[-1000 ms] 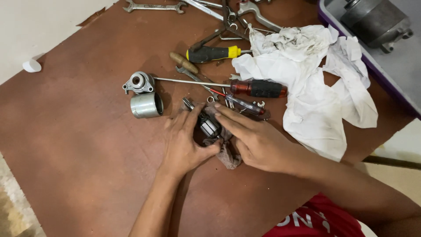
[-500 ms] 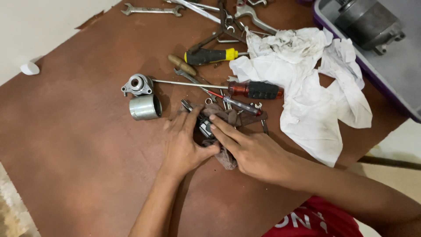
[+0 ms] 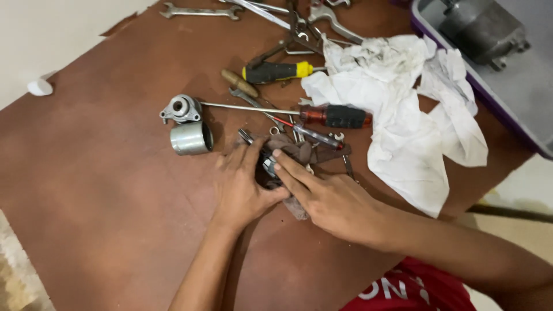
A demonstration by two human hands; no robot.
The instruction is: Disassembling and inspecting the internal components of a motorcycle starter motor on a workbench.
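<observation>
A brown table [image 3: 115, 230] fills most of the view, with a grey tray [image 3: 518, 98] set at its far right corner and a grey metal housing [image 3: 481, 29] lying in it. A crumpled white rag [image 3: 403, 115] is spread on the right part of the table.

Both hands are brought together near the middle of the table. The left hand [image 3: 242, 187] is laid flat with its fingers pointing far, and it is curled narrowly around a small dark metal part [image 3: 268, 167]. The right hand [image 3: 328, 198] comes in from the right, its fingers stretched toward the far left and pressed on the same part. The part is mostly hidden between the fingers, so its long axis and the way it points cannot be told. A dark brown cloth [image 3: 305, 151] lies under and just beyond the part.

Just beyond the hands a red-and-black-handled screwdriver [image 3: 334, 116] is laid with its long axis left to right, the shaft pointing left. Farther off a yellow-and-black-handled tool [image 3: 276, 72] lies nearly parallel to it. Left of the hands a short metal cylinder [image 3: 190, 138] rests just near a small grey cast fitting [image 3: 180, 107]. An open-ended spanner [image 3: 199, 10] lies along the far edge.
</observation>
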